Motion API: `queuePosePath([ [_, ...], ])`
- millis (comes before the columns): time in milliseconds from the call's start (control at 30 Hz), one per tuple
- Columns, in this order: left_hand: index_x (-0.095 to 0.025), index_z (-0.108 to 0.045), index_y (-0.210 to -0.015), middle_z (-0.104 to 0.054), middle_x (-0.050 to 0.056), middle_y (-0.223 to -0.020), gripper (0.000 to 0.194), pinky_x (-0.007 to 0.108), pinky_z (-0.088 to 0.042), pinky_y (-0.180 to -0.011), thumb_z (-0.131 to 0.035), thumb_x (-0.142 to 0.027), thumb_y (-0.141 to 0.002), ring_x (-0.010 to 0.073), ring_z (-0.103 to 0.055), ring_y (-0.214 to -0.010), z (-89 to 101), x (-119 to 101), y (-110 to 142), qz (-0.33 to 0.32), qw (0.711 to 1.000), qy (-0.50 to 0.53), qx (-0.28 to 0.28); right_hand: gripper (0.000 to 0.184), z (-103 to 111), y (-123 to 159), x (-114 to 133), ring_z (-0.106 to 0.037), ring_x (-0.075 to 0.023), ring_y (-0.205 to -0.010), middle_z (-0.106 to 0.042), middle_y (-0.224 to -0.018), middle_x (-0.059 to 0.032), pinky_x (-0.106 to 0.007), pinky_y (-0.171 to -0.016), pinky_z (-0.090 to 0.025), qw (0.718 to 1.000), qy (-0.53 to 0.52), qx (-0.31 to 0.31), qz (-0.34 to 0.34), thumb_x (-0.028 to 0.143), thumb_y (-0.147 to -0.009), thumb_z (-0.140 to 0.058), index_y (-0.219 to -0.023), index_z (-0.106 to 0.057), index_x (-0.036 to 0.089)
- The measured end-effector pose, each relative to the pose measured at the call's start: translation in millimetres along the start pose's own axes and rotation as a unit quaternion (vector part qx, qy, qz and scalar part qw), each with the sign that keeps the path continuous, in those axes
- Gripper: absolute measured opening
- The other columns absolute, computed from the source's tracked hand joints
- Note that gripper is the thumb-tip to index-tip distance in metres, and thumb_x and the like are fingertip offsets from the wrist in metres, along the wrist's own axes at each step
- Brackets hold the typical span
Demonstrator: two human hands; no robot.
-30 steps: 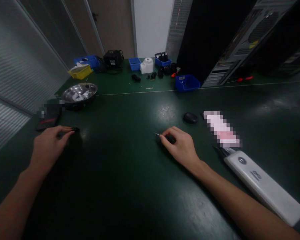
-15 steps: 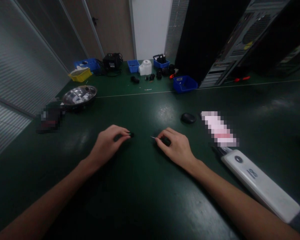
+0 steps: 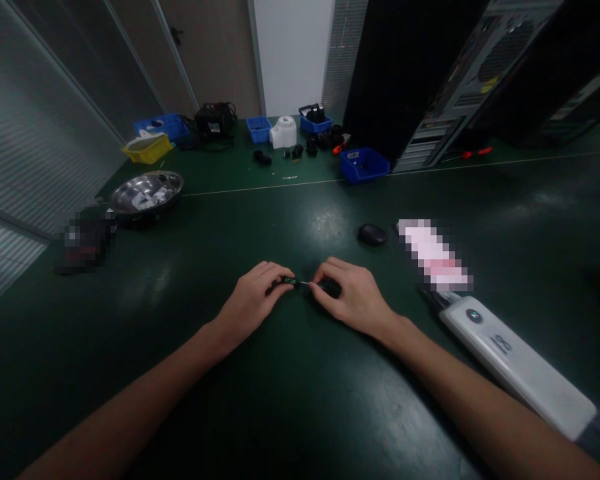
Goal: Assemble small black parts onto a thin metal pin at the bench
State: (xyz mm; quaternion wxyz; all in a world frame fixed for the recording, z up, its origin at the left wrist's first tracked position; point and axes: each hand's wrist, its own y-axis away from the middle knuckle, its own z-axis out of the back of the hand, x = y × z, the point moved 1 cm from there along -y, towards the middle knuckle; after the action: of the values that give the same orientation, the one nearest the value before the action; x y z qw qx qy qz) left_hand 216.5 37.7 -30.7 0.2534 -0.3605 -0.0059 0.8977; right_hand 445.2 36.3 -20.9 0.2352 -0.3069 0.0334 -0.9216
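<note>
My left hand pinches a small dark piece with green on it between thumb and fingertips. It is too small and dim for me to tell its kind. My right hand is closed, and a thin metal shaft sticks out from its fingertips toward the left. The shaft's tip meets the near end of the dark piece, or comes very close to it. Inside the curl of my right hand lies something dark, hard to tell from shadow. Both hands are low over the green tabletop.
A black computer mouse lies beyond my right hand. To the right are a blurred-out phone-like object and a long white device. A steel bowl stands at left. Bins, including a blue one, line the back.
My left hand has moved right with the dark piece, closing the gap to the metal shaft. My right hand has hardly moved. The whole view has shifted slightly.
</note>
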Motion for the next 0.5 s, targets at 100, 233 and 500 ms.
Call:
queuePosePath([
  [100, -0.027, -0.065, -0.118, -0.067, 0.003, -0.114, 0.024, 0.036, -0.055, -0.096, -0.056, -0.032, -0.097, 0.0158, -0.062, -0.104, -1.7, 1.8, -0.6, -0.007, 1.000, 0.003, -0.002, 0.016, -0.9, 0.1, 0.2, -0.059, -0.0144, -0.074, -0.065, -0.090, -0.0009, -0.027, -0.069, -0.042, 1.000, 0.010, 0.007, 0.010, 0.035, -0.095, -0.057, -0.090, -0.065, 0.023],
  [233, -0.025, -0.069, -0.114, -0.069, 0.005, -0.114, 0.023, 0.037, -0.056, -0.097, -0.056, -0.033, -0.097, 0.0165, -0.064, -0.108, -0.9, 3.9, -0.3, -0.027, 0.999, 0.041, -0.005, 0.017, -2.8, 0.8, 0.0, -0.059, -0.0141, -0.074, -0.066, -0.090, -0.0014, -0.027, -0.069, -0.042, 1.000, -0.006, -0.002, 0.019, 0.036, -0.097, -0.055, -0.091, -0.065, 0.023],
  [500, -0.027, -0.069, -0.114, -0.069, 0.000, -0.115, 0.023, 0.032, -0.054, -0.098, -0.053, -0.028, -0.098, 0.0122, -0.062, -0.108, -3.3, 1.9, 1.1, -0.073, 0.997, 0.011, 0.013, 0.020, -5.2, 2.1, 1.6, -0.061, -0.0139, -0.075, -0.066, -0.093, -0.0018, -0.027, -0.069, -0.042, 0.999, 0.014, 0.007, 0.042, 0.038, -0.100, -0.052, -0.095, -0.065, 0.023],
])
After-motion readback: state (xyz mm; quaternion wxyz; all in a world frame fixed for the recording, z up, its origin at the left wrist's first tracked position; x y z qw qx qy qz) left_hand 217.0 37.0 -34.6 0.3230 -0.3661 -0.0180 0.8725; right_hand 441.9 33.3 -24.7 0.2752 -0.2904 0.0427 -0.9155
